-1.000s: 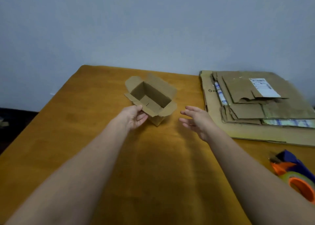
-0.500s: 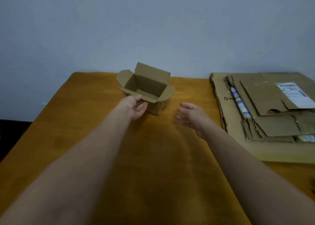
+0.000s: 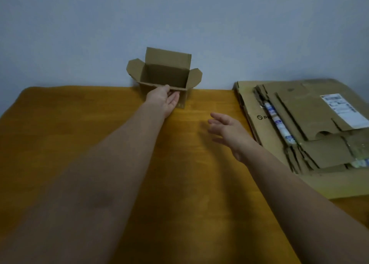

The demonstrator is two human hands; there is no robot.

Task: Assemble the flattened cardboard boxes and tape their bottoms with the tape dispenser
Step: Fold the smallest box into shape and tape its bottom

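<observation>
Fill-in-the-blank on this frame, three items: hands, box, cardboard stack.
1. The left hand grips the small box by its front flap; the box top is ___.
2. The right hand holds ___.
3. The flattened cardboard stack lies to the person's ___.
Missing: open; nothing; right.

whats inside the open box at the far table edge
Only the bare inner back and side walls of the open box show; nothing sticks up. Its floor is hidden behind the near wall, where the left hand grips.
</observation>
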